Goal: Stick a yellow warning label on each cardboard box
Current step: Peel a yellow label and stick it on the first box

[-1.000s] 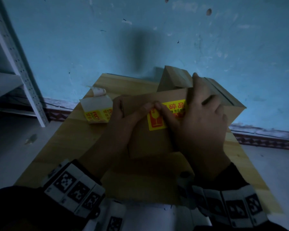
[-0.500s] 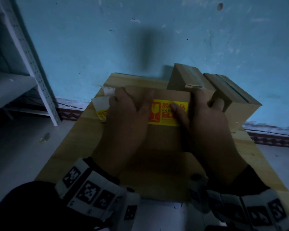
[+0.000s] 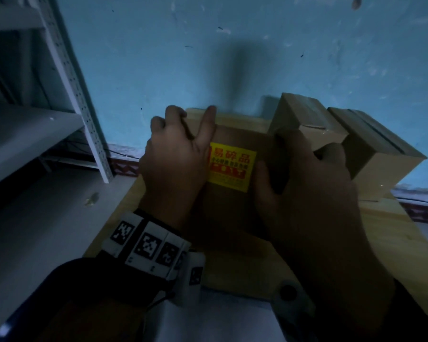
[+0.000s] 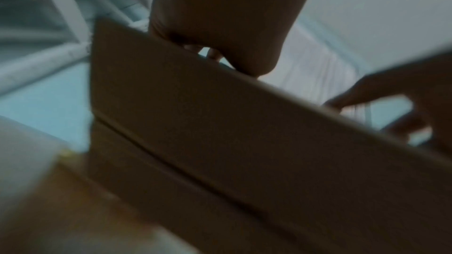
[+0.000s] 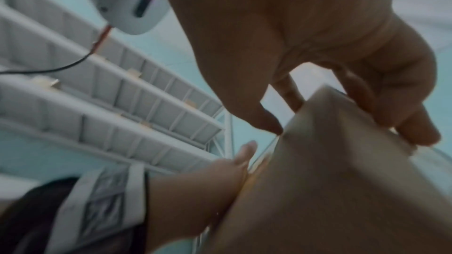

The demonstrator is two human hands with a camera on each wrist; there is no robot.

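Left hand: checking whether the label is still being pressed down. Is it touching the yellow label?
Touching. In the head view the left hand lies on the box, its inner edge overlapping the yellow label's left edge.

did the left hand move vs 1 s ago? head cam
Yes. The left hand has slid leftward off the yellow label toward the left edge of the cardboard box, now gripping it.

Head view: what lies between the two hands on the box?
The yellow warning label, stuck on the cardboard box, lies between left hand and right hand in the head view.
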